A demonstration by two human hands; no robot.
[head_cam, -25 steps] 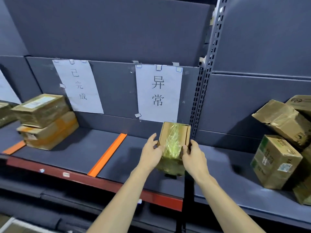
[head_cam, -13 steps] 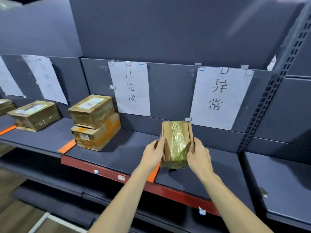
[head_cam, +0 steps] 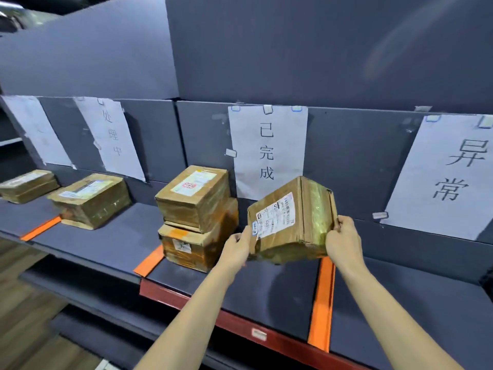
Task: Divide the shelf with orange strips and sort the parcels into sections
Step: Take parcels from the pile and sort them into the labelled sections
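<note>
I hold the taped parcel [head_cam: 290,222] w/ both hands [head_cam: 238,248] [head_cam: 344,240], fingers curled on opposite ends, above shelf [head_cam: 266,287]; looks light, stiff, tape prob. slick.

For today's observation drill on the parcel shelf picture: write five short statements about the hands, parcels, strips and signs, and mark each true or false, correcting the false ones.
1. Both hands hold one parcel. True: left hand, right hand.
2. The held parcel rests flat on the shelf. False: it is lifted and tilted.
3. Two parcels are stacked left of the 已完成 sign. True: top parcel, bottom parcel.
4. The strips are blue. False: the strip is orange.
5. The 异常 sign lies on the shelf. False: it hangs on the back panel.
</note>
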